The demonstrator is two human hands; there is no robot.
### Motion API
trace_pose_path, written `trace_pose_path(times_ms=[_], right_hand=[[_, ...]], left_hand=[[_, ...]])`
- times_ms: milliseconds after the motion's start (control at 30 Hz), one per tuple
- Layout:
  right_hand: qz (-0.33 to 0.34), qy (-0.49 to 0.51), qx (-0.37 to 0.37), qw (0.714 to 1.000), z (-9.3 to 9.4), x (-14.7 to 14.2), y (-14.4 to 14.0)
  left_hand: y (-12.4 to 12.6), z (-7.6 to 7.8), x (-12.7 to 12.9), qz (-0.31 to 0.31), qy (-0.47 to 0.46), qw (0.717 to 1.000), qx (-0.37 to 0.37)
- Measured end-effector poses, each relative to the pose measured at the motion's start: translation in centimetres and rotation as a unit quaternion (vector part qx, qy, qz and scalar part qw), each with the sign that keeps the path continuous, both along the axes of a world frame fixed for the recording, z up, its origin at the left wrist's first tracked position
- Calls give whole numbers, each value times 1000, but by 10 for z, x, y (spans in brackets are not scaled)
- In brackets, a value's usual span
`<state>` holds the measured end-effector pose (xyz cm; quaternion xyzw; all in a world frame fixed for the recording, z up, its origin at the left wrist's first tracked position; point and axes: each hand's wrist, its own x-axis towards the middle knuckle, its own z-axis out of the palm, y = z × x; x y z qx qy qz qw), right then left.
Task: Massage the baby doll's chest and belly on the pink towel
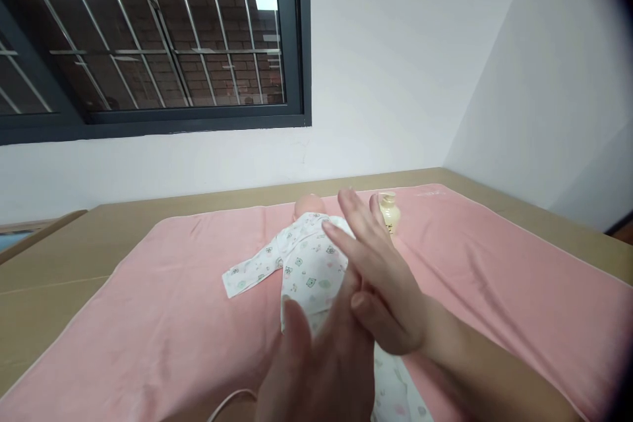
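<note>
My right hand point(386, 277) reaches in from the lower right, its fingers stretched out and pointing up and away. Its palm side presses against my left hand point(326, 362), which comes up from the bottom, slightly blurred, with its thumb sticking up. The left fingers are partly covered by the right hand, and I see nothing held between the two. Behind them a baby-sized figure in white printed clothes point(309, 273) lies on a pink towel point(208, 316). Its smooth bald head point(309, 203) points away from me; the hands cover part of its body.
A small cream-coloured jar point(390, 214) with dark markings stands on the towel, just beyond my right fingers. Under the towel is a tan surface point(74, 257) with a raised edge, against a white wall point(386, 79). A dark-framed barred window point(291, 46) is at upper left.
</note>
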<state>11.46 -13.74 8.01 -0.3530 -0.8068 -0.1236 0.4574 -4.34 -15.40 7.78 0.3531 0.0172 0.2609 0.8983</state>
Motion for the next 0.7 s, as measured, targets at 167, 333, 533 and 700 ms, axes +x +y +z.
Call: trace_pose_path(times_ms=[167,333,533,700], right_hand=[[-7,34,-5,999,-3,2,12],[0,-19,57,998,-16,-14,7],[-27,-126,114,985,-26,-40,-19],[-56,-150,157,975,-42,-62,-22]], left_hand=[[-2,26,-10,22,-49,999,9],[7,34,-25,26,-61,998,-20],[22,39,-32,46,-66,996,-37],[35,34,-26,104,-63,992,-41]])
